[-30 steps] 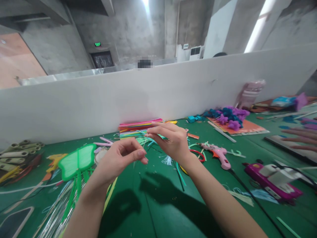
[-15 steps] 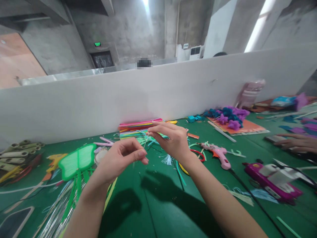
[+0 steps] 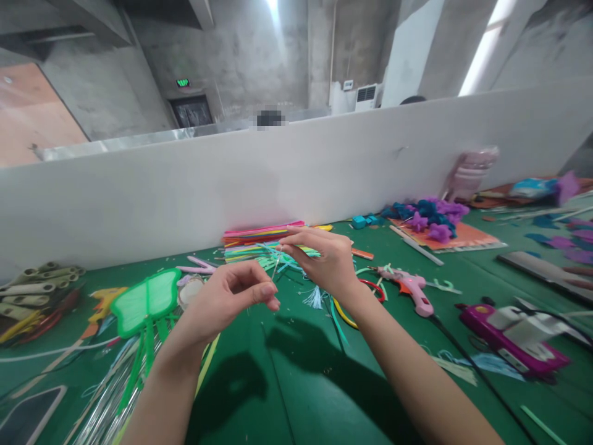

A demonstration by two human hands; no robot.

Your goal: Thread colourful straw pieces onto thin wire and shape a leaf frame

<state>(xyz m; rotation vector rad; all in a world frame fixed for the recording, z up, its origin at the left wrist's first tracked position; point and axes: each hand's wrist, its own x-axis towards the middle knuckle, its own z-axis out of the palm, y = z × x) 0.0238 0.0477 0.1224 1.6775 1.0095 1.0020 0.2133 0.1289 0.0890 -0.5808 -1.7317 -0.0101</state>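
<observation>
Thin pale strand being held between two pinching hands above a green table.

The strand point(image 3: 277, 267) is being stretched, short and slanting, from the right hand point(image 3: 320, 253) down to the left hand point(image 3: 241, 290); it is being gripped between closed thumb and fingertips at both ends, in front of the coloured strips point(image 3: 252, 247) and near the blue tassel point(image 3: 314, 298). Compared with half a second ago, the left hand is being kept in nearly the same place, while the right fingertips are being shifted very slightly rightward. At the right edge, a co-worker's hand point(image 3: 579, 276) is being drawn away, so more of the flat grey object point(image 3: 537, 267) is being exposed.
</observation>
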